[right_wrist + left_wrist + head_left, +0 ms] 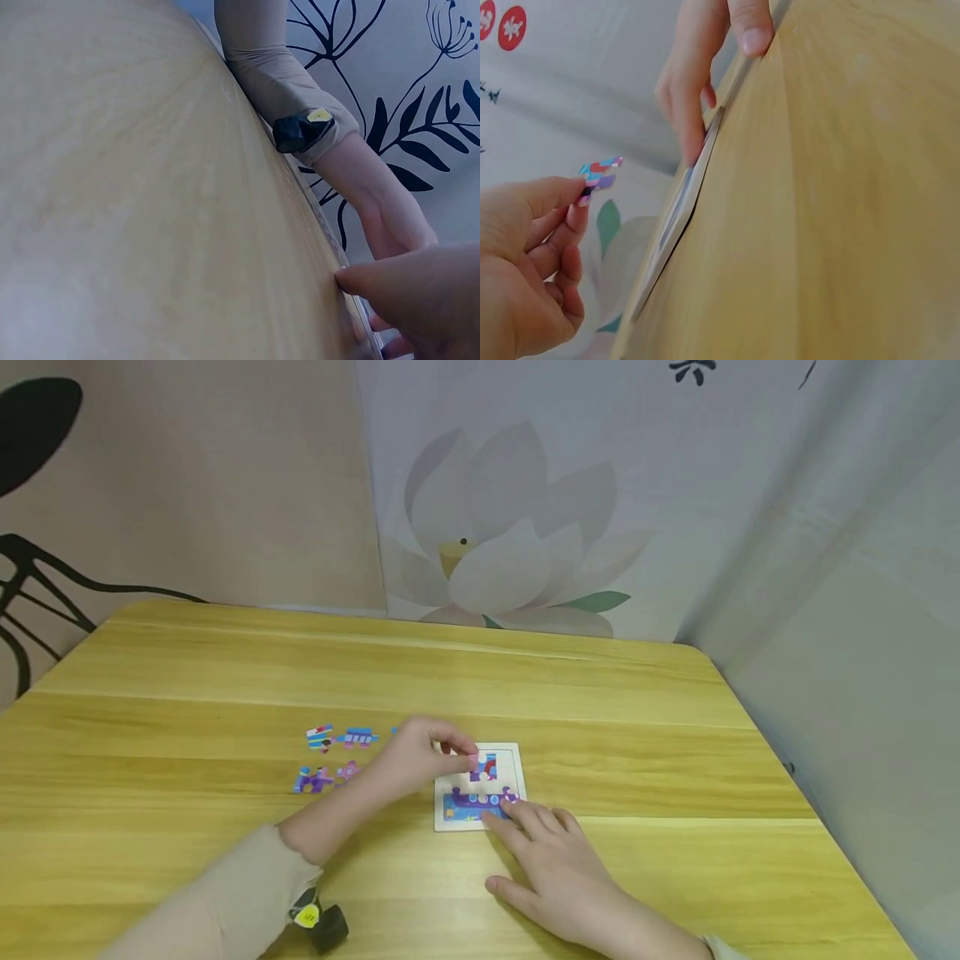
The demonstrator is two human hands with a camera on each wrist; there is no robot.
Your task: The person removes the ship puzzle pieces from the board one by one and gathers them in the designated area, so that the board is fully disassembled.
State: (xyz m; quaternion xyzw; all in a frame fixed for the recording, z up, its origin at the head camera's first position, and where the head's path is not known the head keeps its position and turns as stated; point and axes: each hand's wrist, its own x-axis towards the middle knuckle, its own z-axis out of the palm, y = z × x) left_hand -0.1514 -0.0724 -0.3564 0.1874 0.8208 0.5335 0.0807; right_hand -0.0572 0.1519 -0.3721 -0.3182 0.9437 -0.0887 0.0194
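Between thumb and fingertips my left hand (426, 755) pinches a colourful jigsaw piece (598, 178), held above the puzzle board. The white-bordered board (512, 768) lies flat on the table, its lower part filled by joined pieces (467, 803) in purple and blue. My right hand (551, 868) lies with fingers extended, its fingertips at the board's lower right over the joined pieces. In the left wrist view the held piece shows red, blue and purple patches, and the board appears edge-on beneath the right fingers. My left forearm hides part of the table left of the board.
Several loose jigsaw pieces lie left of the board, among them a blue one (358, 737) and a purple one (313, 780). The wooden table (637, 727) ends at a curtain with a lotus print (517, 527). A black wrist camera (327, 928) sits on the left sleeve.
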